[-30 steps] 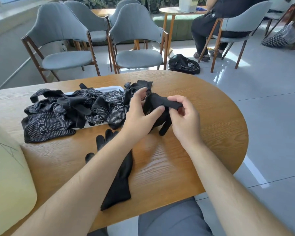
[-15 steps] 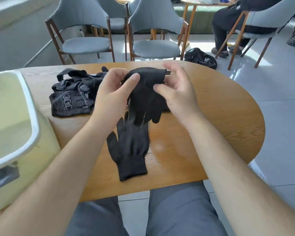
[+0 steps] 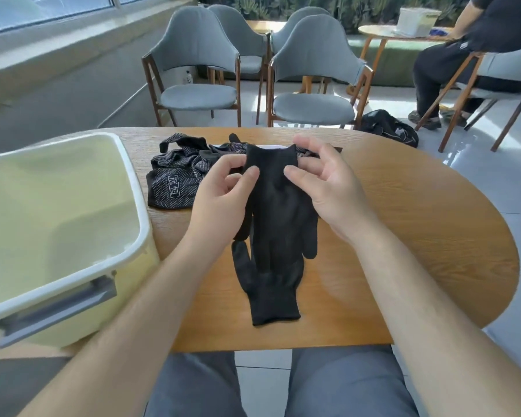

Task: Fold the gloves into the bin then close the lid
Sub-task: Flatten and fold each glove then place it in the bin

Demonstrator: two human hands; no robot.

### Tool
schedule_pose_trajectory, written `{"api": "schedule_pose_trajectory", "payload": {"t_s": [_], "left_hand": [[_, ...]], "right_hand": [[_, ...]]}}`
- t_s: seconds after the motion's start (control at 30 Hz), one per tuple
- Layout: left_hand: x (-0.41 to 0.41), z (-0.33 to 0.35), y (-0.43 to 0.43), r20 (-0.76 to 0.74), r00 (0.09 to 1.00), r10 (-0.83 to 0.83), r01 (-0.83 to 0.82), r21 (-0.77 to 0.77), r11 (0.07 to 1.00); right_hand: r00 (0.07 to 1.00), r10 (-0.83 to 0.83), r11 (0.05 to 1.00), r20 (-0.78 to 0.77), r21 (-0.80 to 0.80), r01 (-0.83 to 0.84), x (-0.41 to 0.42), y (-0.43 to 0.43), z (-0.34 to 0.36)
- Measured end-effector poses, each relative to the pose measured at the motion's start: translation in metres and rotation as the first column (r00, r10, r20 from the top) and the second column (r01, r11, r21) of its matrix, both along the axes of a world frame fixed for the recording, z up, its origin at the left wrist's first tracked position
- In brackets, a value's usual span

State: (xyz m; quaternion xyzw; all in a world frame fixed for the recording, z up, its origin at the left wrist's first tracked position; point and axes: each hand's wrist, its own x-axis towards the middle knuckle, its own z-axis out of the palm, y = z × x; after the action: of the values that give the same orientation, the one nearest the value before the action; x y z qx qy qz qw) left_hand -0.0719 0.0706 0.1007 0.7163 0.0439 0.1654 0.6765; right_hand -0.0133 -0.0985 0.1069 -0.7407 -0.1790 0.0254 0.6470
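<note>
Centrally, left hand point(image 3: 223, 191) and right hand point(image 3: 331, 188) each pinch a cuff corner of a black glove point(image 3: 277, 200), its fingers hanging over a second glove point(image 3: 268, 290) lying flat on the table point(image 3: 418, 236). Open bin point(image 3: 133, 188) sits at frame left. Dotted glove pile point(image 3: 175, 179) lies behind the hands.

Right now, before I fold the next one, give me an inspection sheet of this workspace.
Surface: wooden table, bare wood on its right side.
Job's things: held glove hangs fingers down; flat glove lies under it, cuff toward the near edge; dotted gloves pile behind; pale yellow bin open at left, no gloves seen inside; lid not identified.
Clutter: nothing seen.
Hands: left hand and right hand pinch the held glove's cuff.
Cables: nothing seen.
Surroundings: grey chairs, seated person, black bag on the floor.
</note>
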Motion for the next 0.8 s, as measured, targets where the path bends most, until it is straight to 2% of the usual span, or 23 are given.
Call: {"api": "schedule_pose_trajectory", "payload": {"t_s": [0.1,0.17,0.27,0.3,0.37,0.47,0.53,0.63,0.8], "left_hand": [[0.0,-0.006,0.004,0.02,0.999,0.042,-0.043,0.089,0.995],[0.004,-0.01,0.006,0.023,0.996,0.089,-0.091,0.204,0.975],[0.018,-0.01,0.01,0.041,0.986,0.16,-0.162,0.439,0.884],[0.022,-0.007,0.01,0.074,0.981,0.181,-0.194,0.473,0.859],[0.028,0.004,0.008,0.138,0.973,0.185,-0.228,0.437,0.87],[0.027,0.017,0.003,0.257,0.951,0.171,-0.261,0.369,0.892],[0.016,0.012,0.002,0.303,0.944,0.126,-0.242,0.383,0.892],[-0.011,-0.024,0.005,0.317,0.948,0.031,-0.189,0.479,0.857],[-0.057,-0.089,0.016,0.136,0.976,-0.17,0.018,0.728,0.686]], "right_hand": [[0.999,0.028,1.0,-0.038,-0.001,-0.028,0.002,0.0,-0.001],[0.997,0.048,0.998,-0.067,-0.036,-0.051,0.004,0.0,0.0],[0.996,0.065,0.989,-0.057,-0.128,-0.072,0.01,0.004,0.001],[0.999,0.038,0.988,-0.017,-0.152,-0.04,0.013,0.006,0.003],[0.993,-0.037,0.984,0.114,-0.167,0.056,0.019,0.009,0.007],[0.906,-0.138,0.973,0.4,-0.117,0.2,0.019,0.006,0.015],[0.861,-0.127,0.975,0.493,-0.098,0.199,0.011,-0.001,0.01],[0.886,-0.016,0.977,0.463,-0.179,0.112,-0.007,-0.013,-0.024],[0.923,0.142,0.959,0.357,-0.282,-0.039,-0.049,-0.03,-0.087]]}}
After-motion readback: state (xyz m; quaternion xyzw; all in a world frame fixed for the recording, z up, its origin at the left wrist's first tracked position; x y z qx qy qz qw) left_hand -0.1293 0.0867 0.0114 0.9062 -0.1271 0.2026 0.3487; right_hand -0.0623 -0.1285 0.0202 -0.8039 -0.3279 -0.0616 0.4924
